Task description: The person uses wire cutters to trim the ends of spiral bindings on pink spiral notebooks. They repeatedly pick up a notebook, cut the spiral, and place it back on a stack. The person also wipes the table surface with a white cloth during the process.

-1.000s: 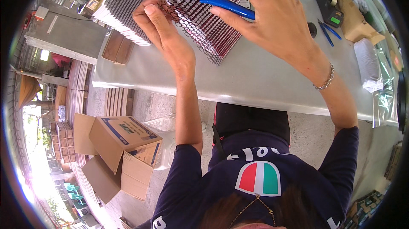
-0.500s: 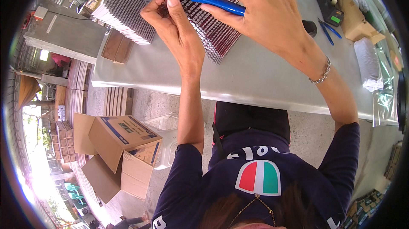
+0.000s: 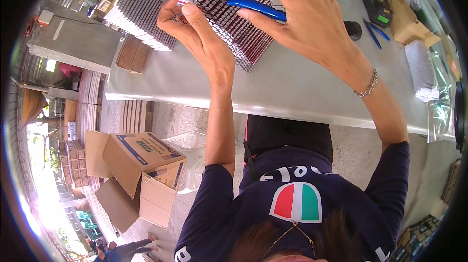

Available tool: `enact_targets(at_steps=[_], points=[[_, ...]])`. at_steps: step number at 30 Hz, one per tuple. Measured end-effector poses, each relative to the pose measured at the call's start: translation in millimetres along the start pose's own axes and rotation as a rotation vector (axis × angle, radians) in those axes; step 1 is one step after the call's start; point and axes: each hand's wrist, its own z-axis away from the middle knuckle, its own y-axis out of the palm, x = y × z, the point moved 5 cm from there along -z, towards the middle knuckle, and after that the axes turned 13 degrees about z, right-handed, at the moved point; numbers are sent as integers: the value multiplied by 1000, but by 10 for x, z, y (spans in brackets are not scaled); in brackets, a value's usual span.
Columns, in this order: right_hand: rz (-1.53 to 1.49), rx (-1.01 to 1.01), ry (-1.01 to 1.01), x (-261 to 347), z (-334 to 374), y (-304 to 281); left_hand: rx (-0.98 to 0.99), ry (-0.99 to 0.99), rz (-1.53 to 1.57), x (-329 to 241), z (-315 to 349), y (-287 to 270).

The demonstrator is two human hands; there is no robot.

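A broad, pale grey table [image 3: 302,91] fills the top of this bright workshop, an open cardboard box [image 3: 144,157] sitting on the floor below it, and up on the tabletop, here's the main stack of spiral-bound notebooks [image 3: 246,37], red cover uppermost, coils facing the person, a second stack [image 3: 139,15] just to its left. As a pile it looks heavy; a single book should be light and bendy, the wire springy and easily dented or snagged, so the paper edges away from the coils look the safer hold. In comes the right hand [image 3: 314,25], closed around the blue-handled cutters [image 3: 256,9], handles spread, dark nose right at the coils; whether the blades meet, I can't tell. That tool reads as light and stiff, its sleeves probably grippy, best held well back from the nose. And the left hand [image 3: 207,42], thumb and fingertips close together before the stack's left corner, just beside the nose: anything pinched there is too small to make out.
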Motion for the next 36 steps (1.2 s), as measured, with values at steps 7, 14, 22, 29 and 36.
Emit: enact_targets(at_steps=[7,14,22,29,36], points=[[44,-48,-25,-2,-35,28,46,-25,-77,54,58,-28],[80,-59,-21,-10,-5,-14,32,22,-92,60,66,-46],[-19,-16,-23,-32,-31,23,26,-35,-40,60,86,-48],[-8,-37,-36,-19,-18,-7,20,-32,-70,73,85,-66],[-29,-40,-43,-16,-15,1,28,16,-76,64,89,-50]])
